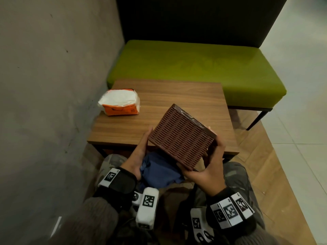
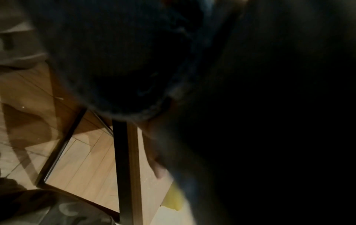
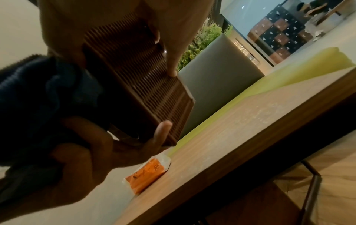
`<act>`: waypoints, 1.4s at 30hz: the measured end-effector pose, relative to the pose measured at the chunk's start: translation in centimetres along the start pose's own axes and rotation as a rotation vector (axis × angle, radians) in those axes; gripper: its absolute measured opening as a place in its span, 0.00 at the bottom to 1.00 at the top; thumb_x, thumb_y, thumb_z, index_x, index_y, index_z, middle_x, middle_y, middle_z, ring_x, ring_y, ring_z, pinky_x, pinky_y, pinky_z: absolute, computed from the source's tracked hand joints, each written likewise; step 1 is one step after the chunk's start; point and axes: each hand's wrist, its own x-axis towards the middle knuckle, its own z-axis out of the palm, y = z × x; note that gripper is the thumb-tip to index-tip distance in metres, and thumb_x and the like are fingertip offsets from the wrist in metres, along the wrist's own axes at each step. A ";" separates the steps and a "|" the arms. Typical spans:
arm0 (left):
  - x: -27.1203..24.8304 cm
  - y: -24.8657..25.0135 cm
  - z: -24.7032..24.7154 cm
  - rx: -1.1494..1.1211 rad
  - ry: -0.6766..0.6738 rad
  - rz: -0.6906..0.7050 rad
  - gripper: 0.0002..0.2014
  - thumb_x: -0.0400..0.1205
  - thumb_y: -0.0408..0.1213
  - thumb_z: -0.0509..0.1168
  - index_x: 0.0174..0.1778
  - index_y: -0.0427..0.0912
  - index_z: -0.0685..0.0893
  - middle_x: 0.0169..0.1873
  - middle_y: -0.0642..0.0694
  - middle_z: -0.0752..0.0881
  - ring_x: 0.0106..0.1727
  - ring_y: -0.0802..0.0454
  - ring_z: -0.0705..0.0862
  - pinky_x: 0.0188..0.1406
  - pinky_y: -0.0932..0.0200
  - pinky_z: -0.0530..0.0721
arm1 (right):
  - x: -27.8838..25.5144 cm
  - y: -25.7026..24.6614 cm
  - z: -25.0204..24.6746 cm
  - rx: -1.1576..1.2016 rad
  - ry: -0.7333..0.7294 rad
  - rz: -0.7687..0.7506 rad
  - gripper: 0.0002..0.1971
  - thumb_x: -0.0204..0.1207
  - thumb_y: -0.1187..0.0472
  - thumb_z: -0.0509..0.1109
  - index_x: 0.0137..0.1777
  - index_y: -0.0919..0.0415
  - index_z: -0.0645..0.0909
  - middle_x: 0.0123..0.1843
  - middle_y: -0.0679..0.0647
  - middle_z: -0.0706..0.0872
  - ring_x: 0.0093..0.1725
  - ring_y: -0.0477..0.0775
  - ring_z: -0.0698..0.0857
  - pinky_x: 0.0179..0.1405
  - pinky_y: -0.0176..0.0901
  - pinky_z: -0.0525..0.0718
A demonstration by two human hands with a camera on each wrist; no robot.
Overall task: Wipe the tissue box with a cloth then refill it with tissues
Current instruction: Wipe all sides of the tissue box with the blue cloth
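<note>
- Nearest the person, the blue cloth (image 1: 160,171) is bunched in the lap between the two hands. It looks soft and limp, so it should gather easily into a pad for wiping.
- The left hand (image 1: 137,156) lies along the left edge of the tissue box (image 1: 182,136). Its fingers look mostly straight against the box side, with the cloth under the palm. I cannot tell whether it grips the cloth, and the left wrist view is too dark to help.
- The right hand (image 1: 207,167) cradles the box from its near right corner, thumb and fingers curled round the edges. The right wrist view shows a fingertip on the box's far edge and another at its lower corner.
- The tissue box is held in the air, tilted, above the near edge of the tabletop (image 1: 177,96) and touching nothing but the hands. It is brown and ribbed all over the face turned up. I judge it stiff and fairly light. The ribs should give a sure hold, though they may trap dust, and the edges and corners are the best places to grip while the broad faces are wiped.
- Farther off, the pack of tissues (image 1: 120,102) in white and orange wrapping lies on the far left of the tabletop, well apart from the box. It looks soft and squashy, best lifted by its sides.
- Beyond the tabletop stands a green bench (image 1: 194,68).
</note>
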 end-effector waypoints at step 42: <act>-1.0 -1.7 5.3 1.527 0.217 1.622 0.16 0.83 0.40 0.58 0.67 0.52 0.79 0.62 0.44 0.82 0.61 0.45 0.81 0.57 0.47 0.78 | 1.4 -0.8 1.8 -0.207 0.091 -0.031 0.34 0.66 0.47 0.74 0.67 0.67 0.71 0.60 0.54 0.77 0.61 0.38 0.78 0.59 0.30 0.78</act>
